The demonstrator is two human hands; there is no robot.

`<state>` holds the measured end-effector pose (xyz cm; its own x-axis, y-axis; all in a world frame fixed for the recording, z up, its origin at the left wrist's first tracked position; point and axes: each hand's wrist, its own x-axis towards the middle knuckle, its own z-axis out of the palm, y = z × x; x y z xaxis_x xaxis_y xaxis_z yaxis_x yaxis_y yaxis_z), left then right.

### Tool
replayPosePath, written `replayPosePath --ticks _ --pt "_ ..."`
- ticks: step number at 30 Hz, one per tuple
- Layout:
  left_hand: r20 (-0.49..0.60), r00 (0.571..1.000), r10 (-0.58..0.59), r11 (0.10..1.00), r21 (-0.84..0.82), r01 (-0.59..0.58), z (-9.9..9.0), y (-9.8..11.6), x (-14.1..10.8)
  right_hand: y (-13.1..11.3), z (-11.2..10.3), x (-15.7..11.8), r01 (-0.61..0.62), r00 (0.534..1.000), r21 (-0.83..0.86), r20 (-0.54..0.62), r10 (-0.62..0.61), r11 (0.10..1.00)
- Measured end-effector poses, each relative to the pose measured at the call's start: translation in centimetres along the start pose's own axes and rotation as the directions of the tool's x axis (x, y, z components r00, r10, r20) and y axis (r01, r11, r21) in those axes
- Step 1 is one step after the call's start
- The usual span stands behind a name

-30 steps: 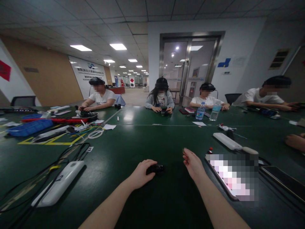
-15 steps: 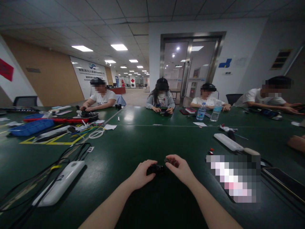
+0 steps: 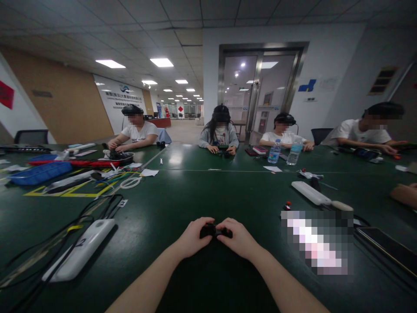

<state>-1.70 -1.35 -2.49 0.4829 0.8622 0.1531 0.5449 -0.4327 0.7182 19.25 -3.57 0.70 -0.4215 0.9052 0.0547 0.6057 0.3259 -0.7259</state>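
Observation:
My left hand (image 3: pixel 193 237) grips a small black object (image 3: pixel 208 231) between thumb and fingers, just above or on the green table; its kind I cannot tell. From the other side, my right hand (image 3: pixel 240 237) is closed, thumb and fingertips pinching a small dark piece (image 3: pixel 222 232) against the right end of the black object. My fingers cover much of both, and whether they are joined does not show.
On the green table (image 3: pixel 192 195), a white power strip (image 3: pixel 81 250) with black cables lies left. A phone (image 3: pixel 387 248), another white strip (image 3: pixel 311 193) and a pixelated item lie right. Two bottles (image 3: pixel 274 152), a blue tray (image 3: pixel 41 173) and several seated people (image 3: pixel 221 134) are farther off.
My right hand has moved left and down, bringing the small dark piece against the black object. My left hand keeps its hold in nearly the same place.

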Motion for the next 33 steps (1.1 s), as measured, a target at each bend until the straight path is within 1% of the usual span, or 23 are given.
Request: replayPosePath --ticks 4,8,12,15,17,23,29,33 --pt "0.002 1.000 0.010 1.000 0.003 -0.010 -0.1 0.3 -0.1 0.0 -0.1 -0.1 -0.006 1.000 0.010 0.005 0.006 1.000" --pt "-0.004 1.000 0.015 1.000 0.015 -0.015 -0.1 0.6 0.0 -0.1 -0.1 -0.1 0.007 1.000 0.032 -0.013 -0.006 0.999" --pt "-0.008 0.997 0.076 0.997 0.025 -0.076 -0.3 1.0 0.0 -0.3 0.0 -0.2 0.000 1.000 0.046 -0.005 0.000 0.999" --pt "0.015 0.991 0.129 0.991 0.034 -0.130 -0.4 1.2 0.0 -0.2 0.1 0.0 -0.011 1.000 0.046 -0.005 0.011 0.999" --pt "0.026 0.989 0.143 0.989 0.043 -0.144 -0.4 1.2 0.1 0.0 0.2 0.2 -0.021 1.000 0.043 -0.016 0.021 0.999" --pt "0.036 0.992 0.119 0.988 0.092 -0.122 -0.1 0.9 0.1 0.3 0.5 0.5 -0.075 0.996 0.082 -0.039 0.078 0.994" --pt "0.086 0.994 0.073 0.988 0.131 -0.084 -0.5 1.1 -0.3 0.1 0.4 0.4 -0.087 0.996 0.084 -0.010 0.089 0.993" --pt "0.126 0.986 0.109 0.970 0.201 -0.133 -0.5 1.2 -0.3 0.2 0.4 0.3 -0.064 0.998 0.077 -0.008 0.065 0.995"
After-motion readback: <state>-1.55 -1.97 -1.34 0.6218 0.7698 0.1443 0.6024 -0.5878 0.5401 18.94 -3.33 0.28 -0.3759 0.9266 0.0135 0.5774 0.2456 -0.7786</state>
